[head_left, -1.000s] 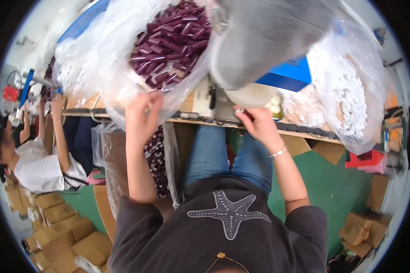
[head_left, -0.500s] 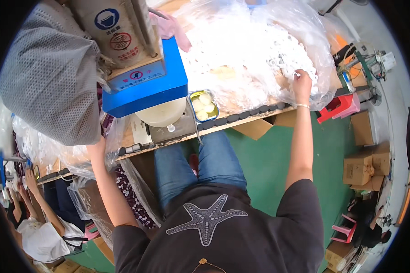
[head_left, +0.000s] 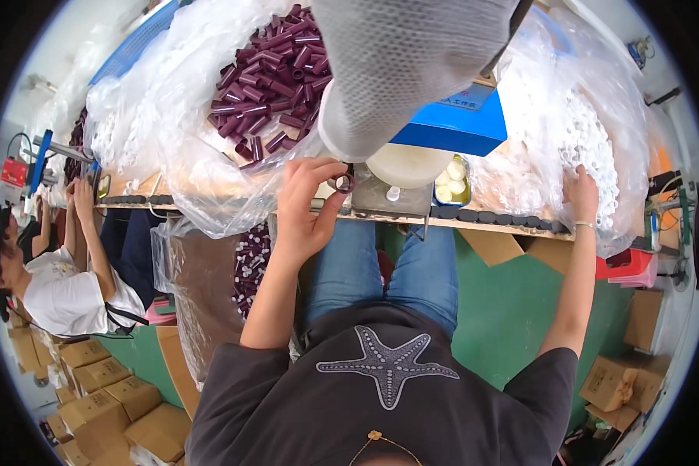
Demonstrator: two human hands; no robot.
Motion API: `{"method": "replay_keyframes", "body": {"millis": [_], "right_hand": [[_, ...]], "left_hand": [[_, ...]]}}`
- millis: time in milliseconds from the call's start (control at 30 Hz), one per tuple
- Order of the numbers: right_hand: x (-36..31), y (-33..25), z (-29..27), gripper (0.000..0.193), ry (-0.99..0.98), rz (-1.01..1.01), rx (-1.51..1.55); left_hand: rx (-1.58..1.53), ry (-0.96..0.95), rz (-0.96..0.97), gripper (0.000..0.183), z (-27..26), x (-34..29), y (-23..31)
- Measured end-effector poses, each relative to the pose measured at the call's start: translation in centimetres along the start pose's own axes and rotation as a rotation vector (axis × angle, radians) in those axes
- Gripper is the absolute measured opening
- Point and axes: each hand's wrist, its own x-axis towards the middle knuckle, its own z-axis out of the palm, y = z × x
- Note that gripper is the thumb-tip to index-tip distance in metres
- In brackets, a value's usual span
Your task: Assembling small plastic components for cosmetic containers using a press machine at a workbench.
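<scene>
My left hand point(head_left: 307, 198) pinches a short dark purple tube point(head_left: 342, 182) between thumb and fingers, its round end showing. It is just left of a metal plate point(head_left: 377, 203) with a small white peg point(head_left: 393, 193), below a cream round part point(head_left: 412, 165) of a blue machine point(head_left: 462, 126). Behind the hand a heap of similar purple tubes point(head_left: 264, 85) lies on clear plastic. My right hand point(head_left: 582, 196) is at a pile of small white ring-like parts point(head_left: 590, 136), its fingers curled against them; what they grip is hidden.
A small tin point(head_left: 452, 183) of pale round discs sits right of the plate. Grey mesh fabric point(head_left: 412, 62) covers part of the machine. Below the bench, an open bag of small parts point(head_left: 250, 268) stands by my left arm. A co-worker point(head_left: 70, 283) sits at far left, near cardboard boxes point(head_left: 124, 396).
The view has turned left, bringing the purple heap into sight. My left hand, earlier partly behind the grey fabric, now shows a purple tube. My right hand stays at the white pile.
</scene>
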Motion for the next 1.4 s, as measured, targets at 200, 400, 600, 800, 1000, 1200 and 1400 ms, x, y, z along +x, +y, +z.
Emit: {"method": "replay_keyframes", "body": {"millis": [200,400,600,800,1000,1200,1400], "right_hand": [[0.2,0.9,-0.8,0.011,0.183,0.039,0.247],[-3.0,-8.9,-4.0,0.010,0.400,-0.035,0.827],[-8.9,-22.3,-7.7,0.009,0.096,-0.597,0.812],[-9.2,-23.8,-6.2,0.005,0.030,-0.551,0.633],[-10.3,-25.5,-8.8,0.004,-0.067,-0.198,1.391],[-11.7,-29.1,-8.1,0.016,-0.253,-0.153,1.890],[-11.8,-31.4,-8.3,0.034,-0.269,-0.184,2.139]], "left_hand": [[-0.317,-0.026,-0.207,0.033,1.5,-1.4,-0.7],[-0.527,0.009,-0.347,0.035,6.5,-2.2,-0.7],[-0.202,-0.146,-0.265,0.029,8.0,-1.7,-0.9],[-0.074,-0.225,-0.151,0.036,7.5,-1.0,-1.2],[-0.206,-0.066,-0.279,0.027,8.5,-1.5,-0.3],[-0.221,-0.048,-0.262,0.030,8.7,-2.0,-0.8],[-0.264,0.025,-0.299,0.027,9.7,-2.2,-1.0]]}}
